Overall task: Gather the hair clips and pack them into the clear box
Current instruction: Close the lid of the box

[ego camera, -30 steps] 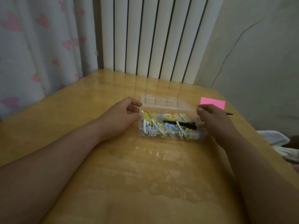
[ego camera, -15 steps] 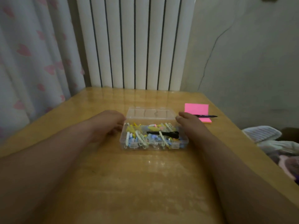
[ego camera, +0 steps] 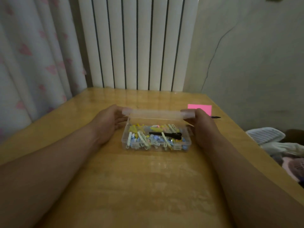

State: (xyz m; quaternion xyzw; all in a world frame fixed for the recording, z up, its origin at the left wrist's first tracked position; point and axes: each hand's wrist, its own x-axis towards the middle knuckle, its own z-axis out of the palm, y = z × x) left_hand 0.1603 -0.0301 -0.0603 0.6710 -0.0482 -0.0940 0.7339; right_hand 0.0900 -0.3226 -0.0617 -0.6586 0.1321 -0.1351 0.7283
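Observation:
The clear box (ego camera: 156, 146) sits on the wooden table (ego camera: 131, 186), filled with several pastel hair clips (ego camera: 141, 137) and one long black clip (ego camera: 166, 134). Its clear lid (ego camera: 156, 115) is hinged at the back and stands raised, tilted over the box. My left hand (ego camera: 108, 122) pinches the lid's left end. My right hand (ego camera: 199, 125) pinches the lid's right end. Both hands flank the box, and my forearms reach in from the bottom of the head view.
A pink sticky-note pad (ego camera: 199, 108) and a dark pen (ego camera: 215, 117) lie behind my right hand. A white radiator (ego camera: 136, 43) stands beyond the table's far edge, a heart-print curtain (ego camera: 32, 55) at left, and piled cloth (ego camera: 271, 142) off the right edge.
The lid lay flat behind the box before; both hands have taken its ends and lifted it up over the box. The camera view has also shifted.

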